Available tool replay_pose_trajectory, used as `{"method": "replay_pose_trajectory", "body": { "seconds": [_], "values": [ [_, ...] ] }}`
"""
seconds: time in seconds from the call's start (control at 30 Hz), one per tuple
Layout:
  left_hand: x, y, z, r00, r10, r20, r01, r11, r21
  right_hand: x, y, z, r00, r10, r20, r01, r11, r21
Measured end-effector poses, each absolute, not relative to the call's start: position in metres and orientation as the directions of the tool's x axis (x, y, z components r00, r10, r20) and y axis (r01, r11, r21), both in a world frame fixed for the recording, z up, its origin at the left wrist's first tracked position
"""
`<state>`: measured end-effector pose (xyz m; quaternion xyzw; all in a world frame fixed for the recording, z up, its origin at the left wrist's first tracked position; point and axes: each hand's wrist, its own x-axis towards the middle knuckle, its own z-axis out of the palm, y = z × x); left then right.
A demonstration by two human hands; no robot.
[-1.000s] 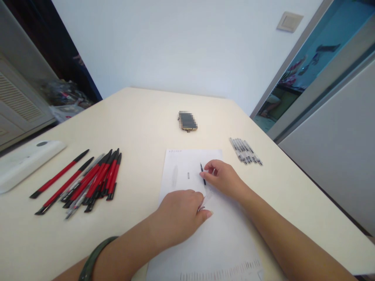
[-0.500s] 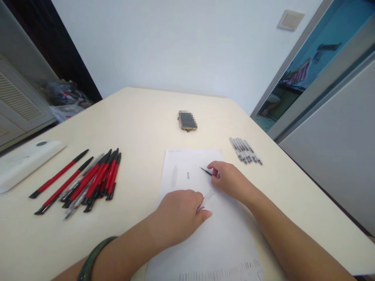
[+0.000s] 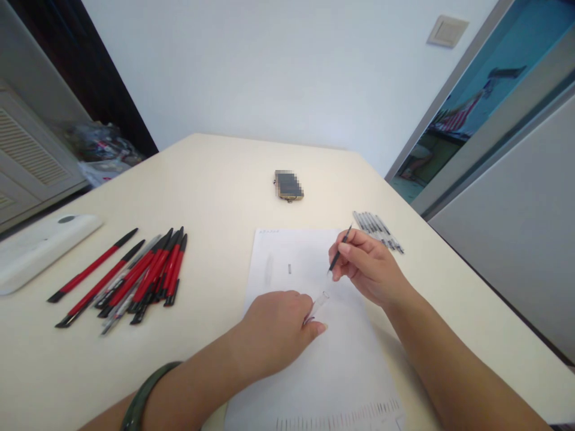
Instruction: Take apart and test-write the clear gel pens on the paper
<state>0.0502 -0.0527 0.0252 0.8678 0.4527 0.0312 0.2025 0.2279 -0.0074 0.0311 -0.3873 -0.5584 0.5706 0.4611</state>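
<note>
My left hand rests over the paper, closed around a transparent pen barrel. The barrel's open end points up and right. In my right hand, a thin black pen refill is pinched between thumb and fingers. It slants, with its upper end past the fingers and its lower end just above the barrel's mouth; the two look apart. Beneath both hands lies a white sheet of paper with rows of short pen strokes near its bottom edge. A small grey piece, perhaps a spring, sits on the sheet.
Red and black pens lie piled at the left, some transparent parts among them. Beyond them is a white case. Several transparent pen parts line up at the right. A blurred dark object is at the back of the table.
My right hand has moved slightly right and turned over, swinging the refill from nearly flat to a steep slant. My left hand and the barrel have stayed in place.
</note>
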Motion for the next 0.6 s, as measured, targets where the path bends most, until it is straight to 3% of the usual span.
{"method": "replay_pose_trajectory", "body": {
  "seconds": [0.17,0.47,0.6],
  "values": [
    [0.0497,-0.0522,0.0242,0.585,0.801,-0.122,0.772,-0.505,0.387,0.2287,-0.0077,0.0296,-0.216,0.967,0.134,-0.192,0.093,-0.977],
    [0.0505,-0.0526,0.0252,0.574,0.811,-0.110,0.760,-0.478,0.440,0.2264,-0.0090,0.0257,-0.355,0.929,0.104,-0.069,0.085,-0.994],
    [0.0511,-0.0523,0.0262,0.561,0.819,-0.116,0.767,-0.462,0.446,0.2274,-0.0081,0.0255,-0.329,0.938,0.108,-0.064,0.092,-0.994]
  ]
}}
